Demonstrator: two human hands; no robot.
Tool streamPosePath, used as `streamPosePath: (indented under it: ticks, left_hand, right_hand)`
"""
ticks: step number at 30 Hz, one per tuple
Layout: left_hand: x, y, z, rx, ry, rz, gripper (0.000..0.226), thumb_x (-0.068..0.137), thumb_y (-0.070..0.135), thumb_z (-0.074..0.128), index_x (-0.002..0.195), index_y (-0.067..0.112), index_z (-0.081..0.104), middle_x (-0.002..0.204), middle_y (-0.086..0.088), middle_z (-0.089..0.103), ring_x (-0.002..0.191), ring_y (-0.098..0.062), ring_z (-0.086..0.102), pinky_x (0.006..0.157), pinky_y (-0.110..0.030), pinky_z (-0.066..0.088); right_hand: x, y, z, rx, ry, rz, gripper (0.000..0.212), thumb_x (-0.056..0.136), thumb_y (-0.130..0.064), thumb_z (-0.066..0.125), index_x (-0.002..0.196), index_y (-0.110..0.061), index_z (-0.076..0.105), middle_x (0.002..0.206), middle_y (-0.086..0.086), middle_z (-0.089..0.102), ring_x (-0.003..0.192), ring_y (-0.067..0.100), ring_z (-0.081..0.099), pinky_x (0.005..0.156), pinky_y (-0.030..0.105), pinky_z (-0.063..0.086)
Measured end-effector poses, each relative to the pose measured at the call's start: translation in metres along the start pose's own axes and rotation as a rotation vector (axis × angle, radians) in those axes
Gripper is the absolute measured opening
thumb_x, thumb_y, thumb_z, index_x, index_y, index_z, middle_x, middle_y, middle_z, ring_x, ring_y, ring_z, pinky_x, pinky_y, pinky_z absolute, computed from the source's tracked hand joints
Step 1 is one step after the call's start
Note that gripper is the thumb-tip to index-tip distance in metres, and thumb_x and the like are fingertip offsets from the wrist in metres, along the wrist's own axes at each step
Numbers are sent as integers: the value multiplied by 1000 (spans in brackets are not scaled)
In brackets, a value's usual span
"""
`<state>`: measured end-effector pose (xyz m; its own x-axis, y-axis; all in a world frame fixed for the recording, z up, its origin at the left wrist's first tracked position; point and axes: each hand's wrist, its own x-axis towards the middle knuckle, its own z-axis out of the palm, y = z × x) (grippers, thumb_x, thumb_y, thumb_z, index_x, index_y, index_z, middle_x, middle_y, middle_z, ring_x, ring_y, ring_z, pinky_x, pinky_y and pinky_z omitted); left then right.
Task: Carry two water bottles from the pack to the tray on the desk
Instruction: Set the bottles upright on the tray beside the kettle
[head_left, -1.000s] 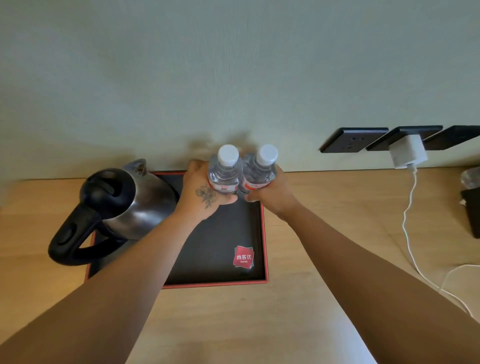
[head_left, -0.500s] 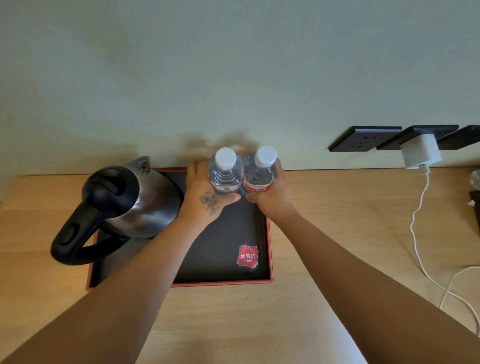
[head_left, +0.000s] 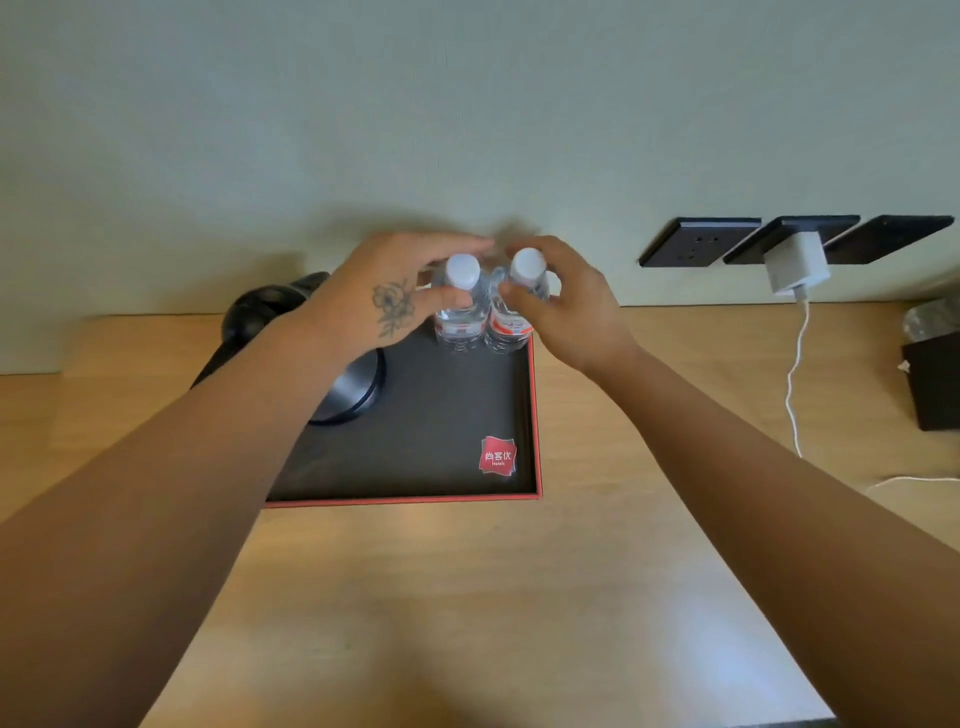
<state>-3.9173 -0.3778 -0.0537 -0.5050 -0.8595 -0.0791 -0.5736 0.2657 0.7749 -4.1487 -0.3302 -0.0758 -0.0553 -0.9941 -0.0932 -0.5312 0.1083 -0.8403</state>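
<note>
Two clear water bottles with white caps stand upright side by side in the far right corner of the black, red-rimmed tray: the left bottle and the right bottle. My left hand hovers around the left bottle's top, fingers spread and arched over the cap, thumb near the neck. Beside the right bottle's cap is my right hand, fingers loose and apart. Neither hand is closed around a bottle's body.
A steel kettle with a black lid and handle stands on the tray's left part, mostly hidden by my left forearm. On the wall are black sockets and a white charger; its cable trails over the wooden desk. A dark box sits at the right edge.
Both hands have slid up from the bottles' bodies to the caps and loosened. The bottles now stand on the tray by themselves. My view has shifted so the kettle is behind my arm.
</note>
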Motion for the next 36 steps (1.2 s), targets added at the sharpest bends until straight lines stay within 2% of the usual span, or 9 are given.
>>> streamPosePath:
  ticks: [8,10,13,15,19,24,26,30,36]
  left_hand:
    - [0,3,-2,109,214,-38,44,71,41,102,103,18,83,95,-10,82,87,-34,74,80,-47,61]
    - [0,9,1,151,240,-46,49,71,49,101,100,16,79,90,-9,81,84,-36,72,76,-49,60]
    - [3,14,6,186,262,-35,56,72,57,97,96,13,72,86,-10,77,80,-38,69,71,-50,56]
    - [3,13,8,168,265,-2,59,74,59,95,95,10,69,86,-13,75,79,-39,67,70,-53,55]
    - [2,3,13,112,248,13,55,78,52,95,103,10,69,97,-12,75,89,-35,68,80,-53,58]
    - [0,-8,10,78,57,86,47,95,21,88,139,17,73,131,6,77,123,-17,69,114,-33,51]
    - [2,-9,7,86,22,78,48,97,15,84,143,20,72,137,2,78,129,-22,69,114,-22,46]
    - [1,-5,8,192,68,62,38,93,27,87,128,20,74,113,-10,80,106,-38,71,98,-53,58]
    - [-1,8,23,217,273,-81,47,80,51,91,106,21,66,101,2,77,92,-30,71,83,-48,59]
  right_hand:
    - [4,-4,-6,-66,2,17,29,93,-26,84,119,-16,75,113,-6,76,115,13,68,82,-1,39]
    - [4,-4,-6,-67,2,20,28,93,-27,85,117,-18,75,111,-7,76,114,15,69,85,4,45]
    - [5,-4,-6,-45,1,46,29,91,-27,86,117,-17,76,114,-1,79,115,21,71,96,41,61]
    - [4,-4,-6,-35,5,59,31,90,-27,86,117,-17,76,113,-1,78,115,21,71,94,50,62]
    - [2,0,-3,-27,11,56,32,92,-29,85,120,-19,72,114,-7,76,116,15,69,99,30,54]
    - [2,3,-1,8,16,54,30,93,-26,83,121,-18,72,112,-7,75,113,14,68,91,16,48]
    - [3,4,-1,23,15,55,29,93,-25,84,119,-19,73,110,-7,75,112,14,69,94,19,49]
    - [2,6,-3,42,7,71,30,92,-26,84,119,-18,73,109,-9,74,111,10,67,91,35,58]
    - [0,8,-4,89,15,95,31,92,-25,86,121,-19,75,111,-11,75,110,10,69,96,52,63]
